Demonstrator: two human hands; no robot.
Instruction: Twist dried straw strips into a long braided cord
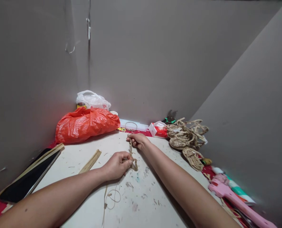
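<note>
Between my two hands runs a short length of brown plant-fibre cord (pixel 130 147), twisted or braided; which of the two I cannot tell. My right hand (pixel 138 141) pinches its far end. Closer to me, my left hand (pixel 119 164) is closed on the lower part, where a small loop hangs beside the fingertips. Below the left hand a thin string (pixel 113 199) lies in loose curls on the white board (pixel 84 205). A flat dry strip of plant fibre (pixel 90 161) rests to the left, partly hidden by my left forearm.
An orange plastic bag (pixel 87 124) and a white bag (pixel 93 99) sit at the back left. Bundles of braided cord (pixel 183 136), pliers (pixel 170 117) and a red tissue pack (pixel 160 129) lie at right. A pink tool (pixel 238 199) and a black flat device (pixel 29 177) flank the board.
</note>
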